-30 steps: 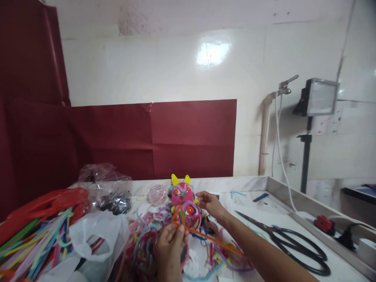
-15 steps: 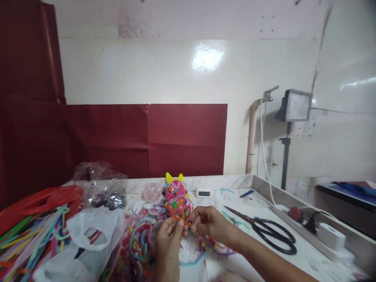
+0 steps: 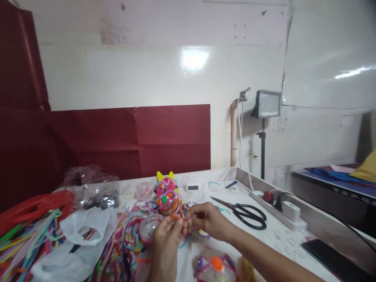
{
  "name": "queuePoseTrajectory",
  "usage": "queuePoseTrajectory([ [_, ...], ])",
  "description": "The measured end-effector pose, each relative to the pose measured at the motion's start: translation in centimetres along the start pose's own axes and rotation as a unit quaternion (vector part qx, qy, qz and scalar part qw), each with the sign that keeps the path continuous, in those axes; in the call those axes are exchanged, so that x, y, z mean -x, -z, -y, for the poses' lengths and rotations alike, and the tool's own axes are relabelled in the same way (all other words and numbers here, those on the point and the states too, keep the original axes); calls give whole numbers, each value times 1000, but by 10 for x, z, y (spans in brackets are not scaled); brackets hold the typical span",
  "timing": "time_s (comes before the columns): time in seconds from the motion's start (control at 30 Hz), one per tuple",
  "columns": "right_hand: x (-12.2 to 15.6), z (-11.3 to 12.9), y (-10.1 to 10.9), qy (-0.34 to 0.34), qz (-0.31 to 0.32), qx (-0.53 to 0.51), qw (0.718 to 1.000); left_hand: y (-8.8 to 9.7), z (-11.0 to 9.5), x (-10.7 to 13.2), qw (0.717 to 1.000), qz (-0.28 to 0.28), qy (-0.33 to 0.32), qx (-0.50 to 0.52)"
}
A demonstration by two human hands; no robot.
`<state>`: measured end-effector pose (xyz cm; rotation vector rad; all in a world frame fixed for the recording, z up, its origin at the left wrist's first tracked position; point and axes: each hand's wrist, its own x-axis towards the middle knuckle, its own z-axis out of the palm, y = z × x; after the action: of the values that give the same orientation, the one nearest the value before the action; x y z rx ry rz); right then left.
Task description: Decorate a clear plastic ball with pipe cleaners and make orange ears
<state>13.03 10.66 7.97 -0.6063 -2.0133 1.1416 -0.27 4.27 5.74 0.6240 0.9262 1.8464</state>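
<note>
- Left hand (image 3: 166,237) is raised over the table (image 3: 282,239), fingers closed in a pinch on an orange pipe cleaner (image 3: 177,209) bent into a small triangle loop.
- Right hand (image 3: 205,221) comes in from the right, fingertips pinched shut on the same orange pipe cleaner, touching the left hand's fingertips.
- The orange pipe cleaner sits between both hands, just in front of the pink decorated ball figure (image 3: 167,196) with yellow ears; can't tell whether it touches the figure.
- A clear ball (image 3: 149,229) wrapped in coloured strands lies just left of the left hand, on a heap of mixed pipe cleaners (image 3: 129,239).
- Another clear ball (image 3: 142,190) sits behind, left of the figure.
- Black scissors (image 3: 245,213) lie flat on the table, to the right of the right hand, apart from it.
- Small white digital display (image 3: 192,187) stands near the back edge of the table.
- White plastic bag (image 3: 79,235) and red plastic bag (image 3: 35,207) on the left, long bright pipe cleaner bundles (image 3: 26,243) beside them.
- Near the bottom edge, a blurred ball piece with an orange spot (image 3: 216,268).
- White power strip (image 3: 289,215) along the right rim; dark phone (image 3: 326,250) further to the right.
- Lamp on a stand (image 3: 266,104) behind the table; dark red paper (image 3: 117,137) on the wall.
</note>
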Motion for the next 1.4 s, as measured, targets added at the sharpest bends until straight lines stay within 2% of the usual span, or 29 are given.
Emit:
queuePoseTrajectory([
  [0.3, 31, 12, 20, 19, -10, 25, 999, -20, -8, 32, 995, 73, 46, -41],
  [0.67, 55, 22, 32, 44, -7, 68, 997, -25, 2, 43, 987, 116, 80, -77],
  [0.87, 62, 27, 37, 60, 28, 72, 995, -28, 2, 46, 978, 153, 101, -100],
  [1.03, 65, 32, 40, 76, 68, 67, 992, -20, 9, 44, 973, 181, 92, -113],
  [1.23, 65, 43, 45, 106, 144, 84, 980, -12, 12, 44, 952, 242, 125, -140],
  [1.4, 62, 42, 47, 173, 124, 136, 968, -18, 8, 50, 936, 287, 169, -113],
])
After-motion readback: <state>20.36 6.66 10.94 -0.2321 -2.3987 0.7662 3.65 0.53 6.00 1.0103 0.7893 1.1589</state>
